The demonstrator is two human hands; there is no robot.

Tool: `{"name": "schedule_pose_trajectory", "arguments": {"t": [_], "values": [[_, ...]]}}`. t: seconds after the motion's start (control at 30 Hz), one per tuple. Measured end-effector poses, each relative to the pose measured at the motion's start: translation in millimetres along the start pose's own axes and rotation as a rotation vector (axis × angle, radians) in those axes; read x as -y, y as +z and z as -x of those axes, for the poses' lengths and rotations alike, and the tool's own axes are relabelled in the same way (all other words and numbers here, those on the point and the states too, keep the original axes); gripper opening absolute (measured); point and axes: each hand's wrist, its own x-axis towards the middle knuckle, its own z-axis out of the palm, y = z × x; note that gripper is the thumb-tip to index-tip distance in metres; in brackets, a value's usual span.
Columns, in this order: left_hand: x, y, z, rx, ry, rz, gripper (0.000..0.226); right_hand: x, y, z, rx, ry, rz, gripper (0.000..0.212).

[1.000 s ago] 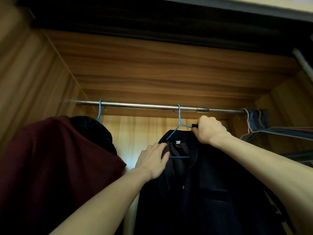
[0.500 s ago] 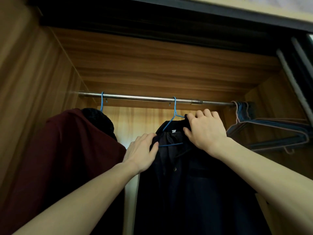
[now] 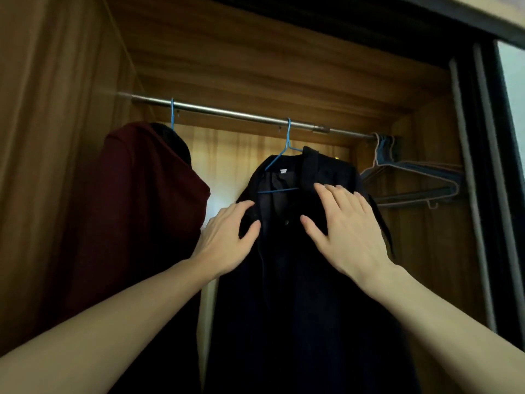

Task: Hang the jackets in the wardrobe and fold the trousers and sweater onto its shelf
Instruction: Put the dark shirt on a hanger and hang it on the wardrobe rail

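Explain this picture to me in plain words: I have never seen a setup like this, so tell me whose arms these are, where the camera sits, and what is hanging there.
There is no machine here. A person wears a wide-angle camera on the head, so you see their own two bare arms reaching forward into a wooden wardrobe.

A metal rail runs across the top. Two garments hang from it on blue wire hangers: a dark red jacket on the left and a dark navy jacket in the middle. A bunch of empty hangers is pushed to the rail's right end.

The left hand curls its fingers around the navy jacket's front edge. The right hand lies flat and open on the jacket's chest, gripping nothing. It looks as if the person is straightening the jacket on its blue hanger.
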Motion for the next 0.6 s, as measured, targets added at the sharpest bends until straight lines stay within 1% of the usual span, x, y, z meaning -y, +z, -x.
{"name": "schedule_pose_trajectory", "arguments": {"t": [0.17,0.3,0.47,0.6], "values": [[-17,-6,41,0.015,0.047,0.082,0.053,2,-27,50,0.009,0.027,-0.027,0.073],[-43,-7,81,0.048,-0.013,0.209,0.057,1,-52,96,-0.017,0.075,-0.051,0.073],[-84,-2,153,0.046,-0.024,0.268,0.051,-10,-88,162,-0.006,0.124,-0.05,0.074],[-127,-3,216,0.024,-0.023,0.358,0.054,-23,-122,220,0.009,0.178,-0.053,0.073]]}}
